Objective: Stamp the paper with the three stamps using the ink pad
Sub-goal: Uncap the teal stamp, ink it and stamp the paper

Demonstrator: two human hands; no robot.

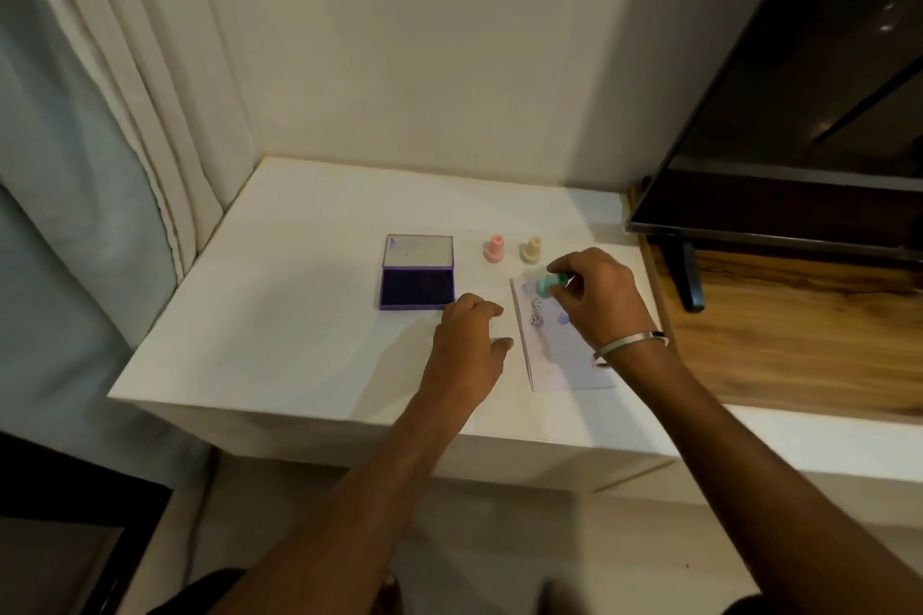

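Note:
A white paper (567, 360) lies on the white table (279, 345), bearing a few round face prints and a purple smudge. My right hand (594, 295) holds a green stamp (545, 284) tilted just above the paper's far end. My left hand (469, 340) rests palm down on the table between the paper and the ink pad, fingers loosely curled, holding nothing. The purple ink pad (417, 287) lies open, lid raised behind it. A pink stamp (494, 249) and a yellow stamp (531, 250) stand upright beyond the paper.
A dark TV screen (799, 115) on a black stand (687, 275) sits on a wooden surface (799, 345) to the right. White walls close the back; curtains (125, 115) hang at the left. The table's front edge drops off near me.

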